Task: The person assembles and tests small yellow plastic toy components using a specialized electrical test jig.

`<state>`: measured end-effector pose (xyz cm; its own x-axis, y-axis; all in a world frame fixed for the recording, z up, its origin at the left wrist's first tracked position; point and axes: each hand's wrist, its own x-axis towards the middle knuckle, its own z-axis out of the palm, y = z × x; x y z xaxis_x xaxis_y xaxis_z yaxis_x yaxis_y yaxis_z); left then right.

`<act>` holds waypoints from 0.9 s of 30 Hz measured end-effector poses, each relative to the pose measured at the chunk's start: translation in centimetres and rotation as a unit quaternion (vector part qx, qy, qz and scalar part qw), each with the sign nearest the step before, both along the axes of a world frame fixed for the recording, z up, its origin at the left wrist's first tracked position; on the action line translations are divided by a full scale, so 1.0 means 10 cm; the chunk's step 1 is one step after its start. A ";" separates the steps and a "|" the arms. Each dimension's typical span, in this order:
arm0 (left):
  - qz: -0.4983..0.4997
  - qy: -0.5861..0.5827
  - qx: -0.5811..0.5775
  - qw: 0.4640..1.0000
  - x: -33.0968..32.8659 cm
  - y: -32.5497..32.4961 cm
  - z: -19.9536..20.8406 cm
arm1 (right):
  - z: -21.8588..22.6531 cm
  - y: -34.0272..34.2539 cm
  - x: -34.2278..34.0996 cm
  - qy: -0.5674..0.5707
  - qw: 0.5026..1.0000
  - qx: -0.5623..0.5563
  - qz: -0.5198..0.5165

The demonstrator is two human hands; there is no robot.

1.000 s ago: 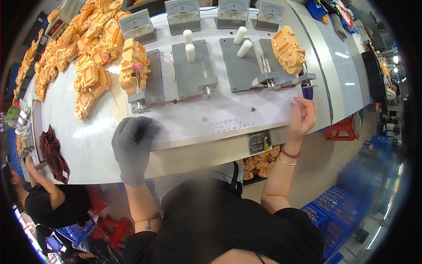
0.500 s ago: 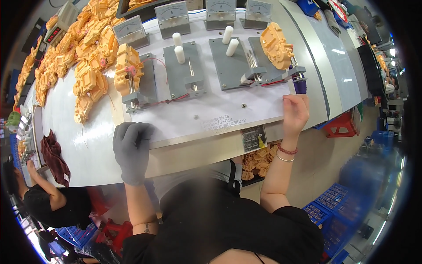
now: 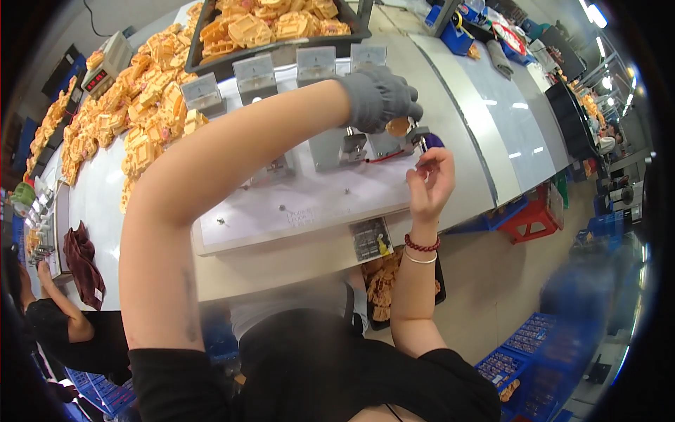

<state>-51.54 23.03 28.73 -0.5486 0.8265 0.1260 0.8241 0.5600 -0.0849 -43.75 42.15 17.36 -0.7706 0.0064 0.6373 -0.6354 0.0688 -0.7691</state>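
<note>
My left hand [image 3: 383, 98], in a grey glove, reaches across to the rightmost grey test fixture. Its fingers are bent over a yellow-orange plastic housing [image 3: 398, 127], and most of that part is hidden beneath the glove. Right beside it is a small metal clamp [image 3: 418, 133] with a purple handle [image 3: 432, 143]. My bare right hand [image 3: 431, 184] is just below this clamp, fingers curled and thumb drawn in; what lies between them is too small to make out. My left forearm covers much of the fixtures to the left.
Analog panel meters [image 3: 316, 67] line the back of the white board [image 3: 316, 228]. Behind them is a black tray [image 3: 281, 50] of similar housings. Loose housings [image 3: 158, 77] are heaped at the left, near a dark red cloth [image 3: 84, 267]. Another person [image 3: 60, 320] works at far left.
My left hand has swung from the board's front left edge across to the right fixture, onto the housing there. My right hand remains near the clamp, its fingers still curled. The view has shifted.
</note>
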 end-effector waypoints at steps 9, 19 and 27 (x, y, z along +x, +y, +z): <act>-0.082 0.061 0.008 0.995 -0.36 0.05 0.57 | 0.01 0.10 0.06 -0.009 1.000 0.012 -0.019; 0.164 0.256 0.055 0.951 -0.85 -1.36 0.54 | 0.06 -0.04 0.01 -0.063 0.997 0.018 0.036; 0.476 -0.091 -0.004 0.874 1.59 -1.74 0.40 | 0.07 -0.44 0.61 0.083 0.995 -0.038 -0.026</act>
<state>-35.66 5.59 32.68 -0.9991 -0.0165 -0.0391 -0.0162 0.9998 -0.0074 -37.64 37.70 18.03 -0.6516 0.0965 0.7524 -0.7518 0.0500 -0.6575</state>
